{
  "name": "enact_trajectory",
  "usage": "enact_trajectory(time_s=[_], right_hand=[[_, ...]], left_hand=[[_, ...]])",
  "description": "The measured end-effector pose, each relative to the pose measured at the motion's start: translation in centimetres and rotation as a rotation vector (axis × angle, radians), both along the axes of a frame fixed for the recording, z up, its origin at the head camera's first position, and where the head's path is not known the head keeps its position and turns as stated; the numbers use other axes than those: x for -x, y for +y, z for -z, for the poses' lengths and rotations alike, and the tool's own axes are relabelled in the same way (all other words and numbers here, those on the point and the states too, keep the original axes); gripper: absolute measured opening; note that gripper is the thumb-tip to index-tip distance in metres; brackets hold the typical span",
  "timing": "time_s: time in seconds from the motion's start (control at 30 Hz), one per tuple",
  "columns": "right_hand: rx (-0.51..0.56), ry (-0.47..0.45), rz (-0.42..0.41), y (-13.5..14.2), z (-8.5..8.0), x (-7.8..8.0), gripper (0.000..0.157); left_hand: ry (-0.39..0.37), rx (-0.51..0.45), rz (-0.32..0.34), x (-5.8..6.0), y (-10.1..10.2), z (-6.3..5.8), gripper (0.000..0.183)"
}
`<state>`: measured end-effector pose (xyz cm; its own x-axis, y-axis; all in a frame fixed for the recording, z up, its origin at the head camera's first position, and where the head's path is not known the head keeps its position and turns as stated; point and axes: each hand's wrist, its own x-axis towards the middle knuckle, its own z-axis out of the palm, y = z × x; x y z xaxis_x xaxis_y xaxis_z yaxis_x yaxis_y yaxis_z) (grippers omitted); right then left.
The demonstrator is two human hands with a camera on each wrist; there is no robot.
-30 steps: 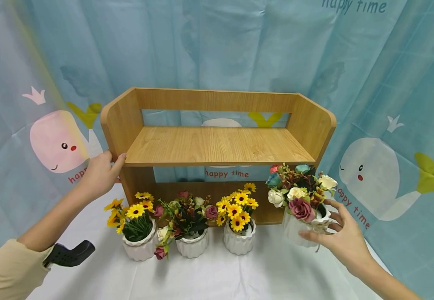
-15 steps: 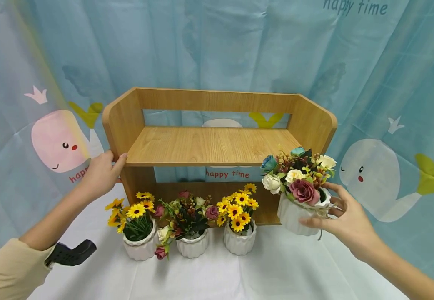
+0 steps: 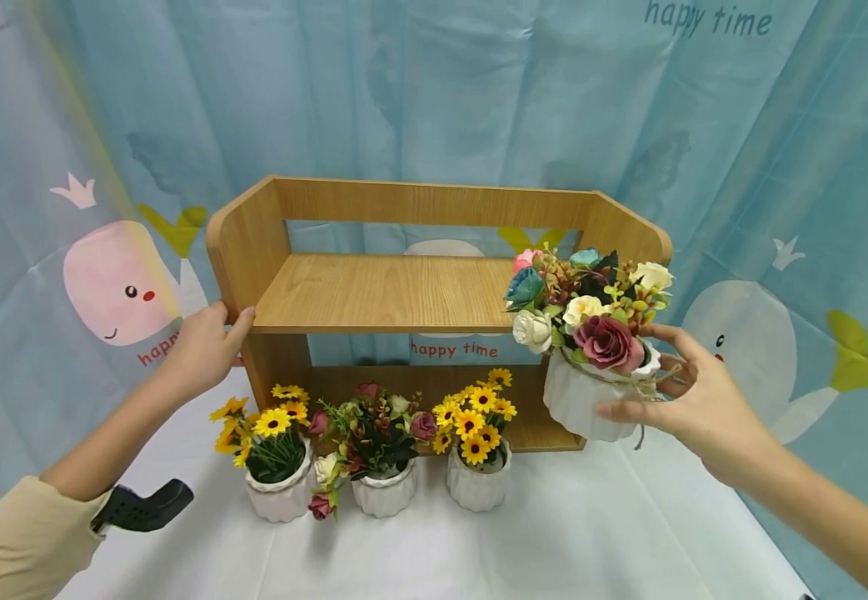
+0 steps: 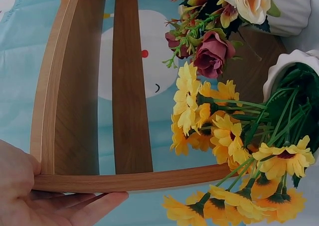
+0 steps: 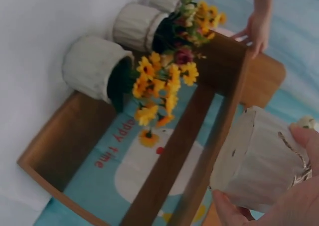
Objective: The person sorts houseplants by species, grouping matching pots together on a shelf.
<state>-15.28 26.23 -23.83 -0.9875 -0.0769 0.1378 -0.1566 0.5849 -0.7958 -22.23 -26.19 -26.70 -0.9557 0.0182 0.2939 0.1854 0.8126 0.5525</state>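
A white flower pot (image 3: 591, 398) with mixed artificial roses is held up off the table by my right hand (image 3: 704, 404), thumb in front and fingers round its side. Its flowers overlap the right end of the upper board of a two-tier wooden shelf (image 3: 404, 292). In the right wrist view the pot (image 5: 269, 161) is tilted, its base showing. My left hand (image 3: 205, 346) grips the shelf's left side panel at the height of the upper board. The left wrist view shows that hand (image 4: 60, 201) with fingers and thumb on either side of the wood.
In front of the shelf stand a sunflower pot (image 3: 280, 492), a rose pot (image 3: 387, 492) and another sunflower pot (image 3: 479, 479) on a white cloth (image 3: 434, 558). A blue patterned curtain (image 3: 449, 92) hangs behind. A black strap end (image 3: 142, 508) sticks out from the left wrist.
My right hand has lifted the flower pot higher and slightly left, from in front of the lower tier to upper-board height. My left hand and the other pots stay where they were.
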Motion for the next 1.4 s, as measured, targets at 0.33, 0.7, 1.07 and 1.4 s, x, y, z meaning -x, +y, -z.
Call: enact_trajectory(time_s=[0.33,0.7,1.07,1.4], right_hand=[[0.058,-0.016,-0.061,-2.9,-2.9,1.8,0.104],[0.137,-0.016,-0.129,-6.9,-5.2,4.6,0.097],[0.154,-0.028,-0.169,-10.6,-6.2,7.5,0.098],[0.214,-0.033,-0.173,-14.0,-7.0,10.2,0.096]], left_hand=[[-0.018,-0.014,0.001,0.1,0.0,0.0,0.057],[-0.023,-0.019,0.004,0.0,0.0,0.0,0.057],[-0.020,0.003,-0.008,0.0,-0.1,0.1,0.051],[-0.015,-0.018,0.006,0.3,0.0,0.0,0.053]])
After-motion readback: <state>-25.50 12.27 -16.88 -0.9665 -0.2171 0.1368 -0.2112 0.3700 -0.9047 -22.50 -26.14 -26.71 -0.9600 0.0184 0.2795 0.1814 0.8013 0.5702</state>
